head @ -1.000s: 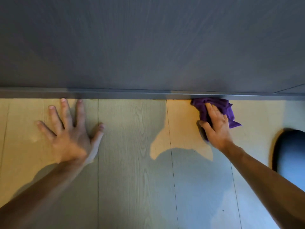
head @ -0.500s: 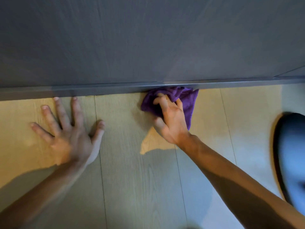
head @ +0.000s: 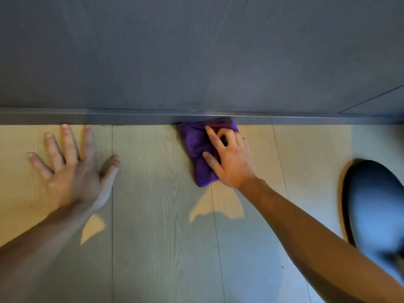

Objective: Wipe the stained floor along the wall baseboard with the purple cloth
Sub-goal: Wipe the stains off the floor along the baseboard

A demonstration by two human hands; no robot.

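The purple cloth lies bunched on the pale wood floor, its far edge pressed against the grey baseboard. My right hand rests on the cloth with curled fingers, gripping and pressing it down. My left hand lies flat on the floor to the left, fingers spread, fingertips nearly touching the baseboard. No stain stands out on the planks around the cloth.
A dark grey wall rises above the baseboard and fills the upper half of the view. A dark rounded object, blurred, sits on the floor at the right edge. Shadows of my arms fall across the near planks.
My right hand slid the cloth left along the baseboard from the right side. The cloth now lies lengthwise toward me. My left hand stayed planted.
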